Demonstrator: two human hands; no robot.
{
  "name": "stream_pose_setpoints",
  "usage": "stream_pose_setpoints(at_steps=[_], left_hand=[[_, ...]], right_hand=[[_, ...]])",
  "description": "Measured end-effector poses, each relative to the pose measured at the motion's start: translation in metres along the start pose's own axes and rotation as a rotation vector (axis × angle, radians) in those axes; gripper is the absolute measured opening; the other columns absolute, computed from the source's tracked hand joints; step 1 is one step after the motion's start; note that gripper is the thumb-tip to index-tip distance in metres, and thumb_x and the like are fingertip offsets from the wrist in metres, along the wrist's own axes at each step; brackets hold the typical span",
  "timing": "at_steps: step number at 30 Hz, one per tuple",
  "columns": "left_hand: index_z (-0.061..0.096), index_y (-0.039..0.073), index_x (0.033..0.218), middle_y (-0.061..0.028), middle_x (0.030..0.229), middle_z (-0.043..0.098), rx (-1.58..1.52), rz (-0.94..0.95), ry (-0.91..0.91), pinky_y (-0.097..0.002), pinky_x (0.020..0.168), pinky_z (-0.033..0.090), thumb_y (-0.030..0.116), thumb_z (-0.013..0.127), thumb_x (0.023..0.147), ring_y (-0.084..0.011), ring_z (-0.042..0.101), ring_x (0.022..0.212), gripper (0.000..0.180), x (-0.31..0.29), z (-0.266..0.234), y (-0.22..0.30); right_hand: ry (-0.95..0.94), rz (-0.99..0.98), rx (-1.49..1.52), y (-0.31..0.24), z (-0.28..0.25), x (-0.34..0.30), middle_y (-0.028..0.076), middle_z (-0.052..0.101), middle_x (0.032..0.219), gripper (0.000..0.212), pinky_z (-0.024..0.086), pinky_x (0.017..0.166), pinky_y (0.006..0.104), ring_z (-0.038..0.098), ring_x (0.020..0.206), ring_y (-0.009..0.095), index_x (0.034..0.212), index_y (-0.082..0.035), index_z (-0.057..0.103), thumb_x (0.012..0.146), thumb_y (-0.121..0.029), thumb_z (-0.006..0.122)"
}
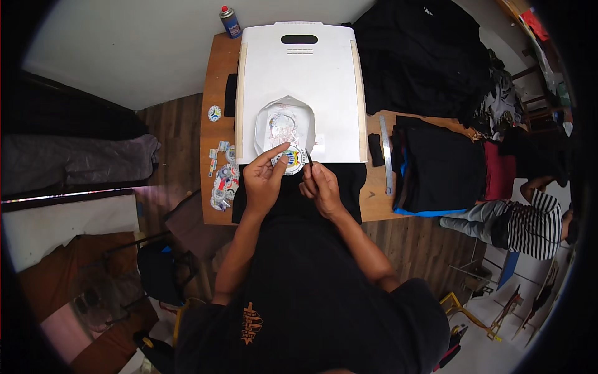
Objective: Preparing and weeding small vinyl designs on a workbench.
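My left hand (263, 181) pinches a round white emblem (288, 163) with a coloured centre between thumb and forefinger, near the front edge of a white board (330, 81). Close to the emblem's right edge, my right hand (324, 192) is closed on a thin dark pointed tool (309, 156); its exact kind is too small to tell. Just beyond both hands, a white many-sided tray (311, 121) rests on the board, with clear film scraps (283, 124) inside.
Several round emblems (225, 187) lie on the wooden table (218, 62) at left, another emblem (214, 113) farther back. A spray can (230, 22) stands far left. To the right are a metal ruler (387, 156), folded dark clothes (436, 162) and a person in stripes (536, 224).
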State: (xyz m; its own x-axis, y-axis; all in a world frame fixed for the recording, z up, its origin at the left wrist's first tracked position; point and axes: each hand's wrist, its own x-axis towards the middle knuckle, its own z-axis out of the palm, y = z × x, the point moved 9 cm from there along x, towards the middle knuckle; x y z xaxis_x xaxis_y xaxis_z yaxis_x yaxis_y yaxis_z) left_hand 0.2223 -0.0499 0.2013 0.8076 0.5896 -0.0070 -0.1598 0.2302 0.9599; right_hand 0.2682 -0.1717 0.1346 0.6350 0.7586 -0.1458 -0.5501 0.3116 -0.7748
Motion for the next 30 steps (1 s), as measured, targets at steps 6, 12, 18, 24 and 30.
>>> stream_pose_setpoints(at_steps=[6,12,18,24,30], left_hand=[[0.060,-0.011,0.123,-0.0138,0.114,0.066,-0.015,0.006,0.008,-0.0197,0.083,0.048,-0.004,0.059,0.095,-0.0093,0.061,0.097,0.029,0.000,-0.001,0.002],[0.058,-0.008,0.125,-0.0125,0.116,0.065,-0.186,-0.109,0.034,-0.0234,0.090,0.047,0.000,0.057,0.096,-0.0108,0.061,0.102,0.031,0.002,-0.006,-0.007],[0.056,-0.007,0.128,-0.0124,0.115,0.065,-0.332,-0.178,0.036,-0.0247,0.092,0.047,0.000,0.055,0.096,-0.0123,0.060,0.104,0.033,0.003,-0.011,-0.016],[0.055,-0.006,0.128,-0.0115,0.112,0.066,-0.325,-0.189,0.045,-0.0235,0.089,0.047,0.001,0.055,0.096,-0.0112,0.061,0.101,0.033,0.001,-0.011,-0.016],[0.057,-0.006,0.127,-0.0111,0.110,0.066,-0.289,-0.162,0.047,-0.0218,0.086,0.048,0.001,0.057,0.096,-0.0099,0.062,0.098,0.032,0.000,-0.012,-0.013]], right_hand=[[-0.018,-0.026,-0.014,-0.001,-0.001,-0.001,-0.006,0.033,0.059,0.032,0.026,0.048,0.0236,0.026,0.048,0.005,0.092,-0.006,0.051,0.107,-0.033,0.042],[0.058,-0.103,-0.233,-0.019,0.004,-0.002,-0.007,0.042,0.064,0.021,0.028,0.049,0.0191,0.035,0.052,0.001,0.099,-0.004,0.056,0.103,-0.024,0.053],[0.064,-0.161,-0.308,-0.031,0.008,-0.003,-0.009,0.044,0.066,0.020,0.027,0.049,0.0175,0.037,0.055,-0.001,0.106,-0.002,0.059,0.101,-0.022,0.057],[0.092,-0.157,-0.324,-0.032,0.006,-0.002,-0.010,0.044,0.067,0.019,0.027,0.049,0.0171,0.036,0.056,-0.002,0.106,-0.003,0.059,0.101,-0.021,0.057],[0.082,-0.136,-0.249,-0.031,0.006,-0.001,-0.008,0.042,0.065,0.023,0.028,0.049,0.0189,0.034,0.053,0.001,0.103,-0.003,0.058,0.104,-0.024,0.051]])
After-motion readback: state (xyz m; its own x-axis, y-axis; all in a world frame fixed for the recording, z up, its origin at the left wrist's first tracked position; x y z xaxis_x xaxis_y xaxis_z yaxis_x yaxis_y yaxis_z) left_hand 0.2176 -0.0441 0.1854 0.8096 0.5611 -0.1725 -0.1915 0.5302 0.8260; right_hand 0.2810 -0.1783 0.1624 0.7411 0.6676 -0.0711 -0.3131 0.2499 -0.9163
